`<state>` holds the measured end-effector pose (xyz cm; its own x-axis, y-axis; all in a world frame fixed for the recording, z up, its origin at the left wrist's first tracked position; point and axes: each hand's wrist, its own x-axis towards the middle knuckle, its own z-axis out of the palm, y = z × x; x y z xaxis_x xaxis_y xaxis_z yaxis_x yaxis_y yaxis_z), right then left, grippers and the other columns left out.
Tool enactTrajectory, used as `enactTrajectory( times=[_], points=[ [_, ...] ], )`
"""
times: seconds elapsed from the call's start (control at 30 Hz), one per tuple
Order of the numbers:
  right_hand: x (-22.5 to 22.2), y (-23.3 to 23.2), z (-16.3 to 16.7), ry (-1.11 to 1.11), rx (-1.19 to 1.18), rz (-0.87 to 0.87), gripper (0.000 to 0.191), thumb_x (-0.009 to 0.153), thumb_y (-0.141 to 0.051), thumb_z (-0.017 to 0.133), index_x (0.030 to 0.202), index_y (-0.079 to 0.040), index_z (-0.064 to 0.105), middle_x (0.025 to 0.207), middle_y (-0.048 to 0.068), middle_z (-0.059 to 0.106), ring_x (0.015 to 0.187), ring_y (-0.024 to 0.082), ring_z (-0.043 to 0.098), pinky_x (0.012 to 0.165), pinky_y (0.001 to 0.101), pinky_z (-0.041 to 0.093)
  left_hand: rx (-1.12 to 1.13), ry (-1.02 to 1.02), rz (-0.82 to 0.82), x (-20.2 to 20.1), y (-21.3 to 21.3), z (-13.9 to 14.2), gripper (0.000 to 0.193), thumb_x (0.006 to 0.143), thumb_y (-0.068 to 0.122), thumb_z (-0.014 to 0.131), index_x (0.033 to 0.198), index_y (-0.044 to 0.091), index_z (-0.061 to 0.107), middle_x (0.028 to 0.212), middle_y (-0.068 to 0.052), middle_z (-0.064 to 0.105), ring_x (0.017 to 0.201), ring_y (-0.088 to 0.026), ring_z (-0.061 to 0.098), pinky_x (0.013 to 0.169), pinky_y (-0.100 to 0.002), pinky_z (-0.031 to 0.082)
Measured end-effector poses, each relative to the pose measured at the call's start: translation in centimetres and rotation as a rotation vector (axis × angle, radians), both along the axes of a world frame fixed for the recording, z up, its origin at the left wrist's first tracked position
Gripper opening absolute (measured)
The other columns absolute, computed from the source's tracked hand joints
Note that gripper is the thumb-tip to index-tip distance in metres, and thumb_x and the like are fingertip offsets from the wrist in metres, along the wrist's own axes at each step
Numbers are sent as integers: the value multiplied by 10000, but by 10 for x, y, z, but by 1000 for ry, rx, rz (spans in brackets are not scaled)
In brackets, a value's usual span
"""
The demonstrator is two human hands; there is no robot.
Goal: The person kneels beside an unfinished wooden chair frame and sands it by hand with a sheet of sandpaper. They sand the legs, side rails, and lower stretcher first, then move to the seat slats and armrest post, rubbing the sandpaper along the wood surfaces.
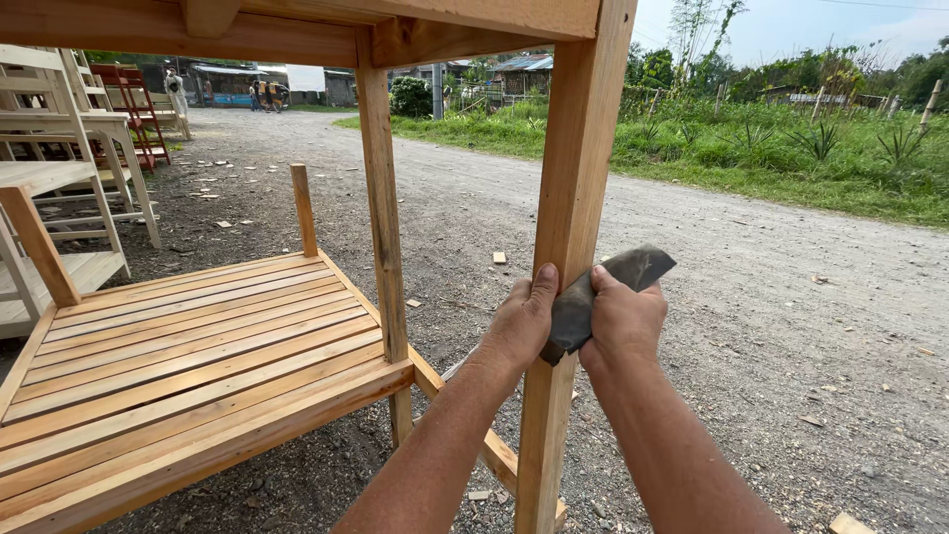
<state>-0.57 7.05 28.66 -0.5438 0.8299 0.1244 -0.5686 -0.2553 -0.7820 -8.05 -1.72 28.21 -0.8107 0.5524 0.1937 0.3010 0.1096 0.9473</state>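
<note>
sheet: dark grey abrasive sheet (593,297), folded, pressed against the right face of the front wooden post (573,198). Upper corner sticks up and to the right, free of both hands.
sheet vs hands: sits between the two hands, wrapped on the post's edge; lower part hidden behind fingers and wood.
left hand: left hand (521,321) closed around the post from the left side, thumb up along the front face, touching the sheet's left edge. Clamped on the post.
right hand: right hand (623,321) closed on the sheet from the right, pushing it onto the post. Fingers hidden behind the sheet.
hands together/apart: just beside each other, only the post and the sheet between them.
post: bare light wood, upright, runs from the top rail (297,30) down to the gravel ground (771,346).
frame: slatted wooden shelf (188,356) low on the left, joined to a second upright (381,218). Nothing lies on the slats.
containers: can't make out any.
surroundings: more unfinished wooden furniture (69,188) far left, a red rack (133,104) behind it, grass verge (771,148) across the road, wood chips scattered on the gravel.
</note>
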Motion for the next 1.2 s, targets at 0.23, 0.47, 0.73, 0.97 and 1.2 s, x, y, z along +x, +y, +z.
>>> enactTrajectory(
  times=[0.23, 0.47, 0.73, 0.97, 1.2],
  points=[
    [12, -6, -12, -64, 100, -8, 210, 953, -20, 633, 1142, 24, 552, 1032, 142, 664, 840, 212, 714, 699, 342, 641, 72, 45, 2, 12, -3, 14, 834, 886, 727, 431, 1403, 74, 473, 1246, -182, 668, 1161, -277, 690, 966, -420, 572],
    [2, 11, 18, 128, 287, 11, 174, 950, -39, 685, 1086, 25, 599, 1018, 139, 678, 831, 190, 691, 720, 328, 614, 3, 46, 70, 34, -3, 35, 849, 889, 649, 548, 1430, 15, 384, 1225, -220, 657, 1118, -297, 719, 938, -403, 610],
    [35, -10, 58, 110, 38, 219, 299, 883, -72, 693, 1133, -104, 533, 972, 52, 689, 871, 181, 723, 764, 377, 637, 71, -20, -12, 31, -5, 35, 798, 909, 617, 514, 1452, 53, 360, 1244, -212, 640, 1144, -299, 697, 949, -432, 606],
    [34, -3, 49, -490, 989, -401, 261, 1055, -135, 606, 1252, 28, 655, 1255, 196, 644, 1109, 343, 681, 953, 445, 570, 157, -81, -15, 19, 0, 39, 766, 957, 662, 291, 1473, 108, 411, 1384, -204, 571, 1287, -318, 574, 1083, -492, 472],
    [-8, -11, -95, -147, 1011, -374, 471, 1057, -113, 462, 1523, -182, 482, 1672, 109, 370, 1446, 306, 467, 1118, 371, 499, 372, -256, -88, 13, 3, 37, 819, 929, 730, 238, 1565, 220, 315, 1469, -120, 492, 1406, -286, 460, 1178, -494, 377]
  ],
)
